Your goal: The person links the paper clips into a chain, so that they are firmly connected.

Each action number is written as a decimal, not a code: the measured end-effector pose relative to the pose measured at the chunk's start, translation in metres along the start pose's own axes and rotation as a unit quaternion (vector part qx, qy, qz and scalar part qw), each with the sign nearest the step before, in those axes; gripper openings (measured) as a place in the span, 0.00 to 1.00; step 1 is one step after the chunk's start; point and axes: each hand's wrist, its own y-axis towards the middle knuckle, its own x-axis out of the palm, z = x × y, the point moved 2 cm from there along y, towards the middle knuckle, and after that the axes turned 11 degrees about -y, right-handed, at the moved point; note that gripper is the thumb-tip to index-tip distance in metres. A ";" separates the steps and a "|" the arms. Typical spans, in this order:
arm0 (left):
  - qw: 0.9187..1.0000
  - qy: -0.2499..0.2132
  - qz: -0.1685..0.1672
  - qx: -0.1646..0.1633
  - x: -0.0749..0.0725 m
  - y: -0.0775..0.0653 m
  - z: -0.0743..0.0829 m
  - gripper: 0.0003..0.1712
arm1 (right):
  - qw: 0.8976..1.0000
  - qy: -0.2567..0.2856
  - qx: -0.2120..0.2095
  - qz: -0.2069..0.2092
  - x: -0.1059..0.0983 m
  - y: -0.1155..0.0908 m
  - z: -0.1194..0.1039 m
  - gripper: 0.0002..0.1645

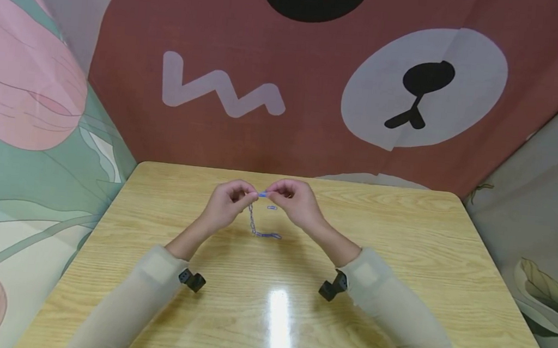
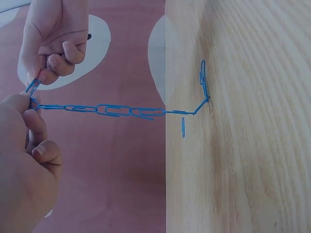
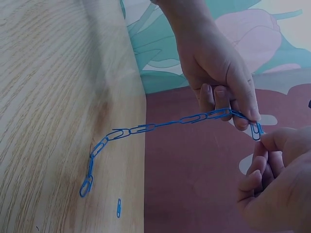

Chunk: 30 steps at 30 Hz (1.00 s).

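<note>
A chain of blue paper clips (image 2: 114,110) hangs from the left hand (image 1: 229,205), its lower end lying on the table. Thumb and forefinger of that hand pinch the chain's top end. Close beside it, the right hand (image 1: 297,204) pinches one blue paper clip (image 3: 256,131) between thumb and forefinger. The two hands' fingertips nearly meet at this clip, above the table's far part. Whether the clip is hooked into the chain's top link cannot be told. One loose blue paper clip (image 1: 272,207) lies on the table near the chain.
The wooden table (image 1: 400,260) has its far edge against a brown-red cloth backdrop (image 1: 310,89) with a bear print. Patterned cloths hang at the left and right sides. A small black camera is on each wrist.
</note>
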 end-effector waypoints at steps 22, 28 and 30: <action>1.000 0.017 0.018 0.013 -0.002 -0.002 0.006 0.05 | 1.000 -0.014 0.023 0.013 -0.004 -0.001 0.008 0.06; 1.000 0.013 0.014 0.011 -0.003 -0.002 0.005 0.04 | 1.000 -0.023 0.019 0.008 -0.004 -0.001 0.008 0.07; 1.000 0.009 0.012 0.009 -0.003 -0.003 0.004 0.04 | 0.999 -0.028 0.018 0.010 -0.005 -0.002 0.007 0.07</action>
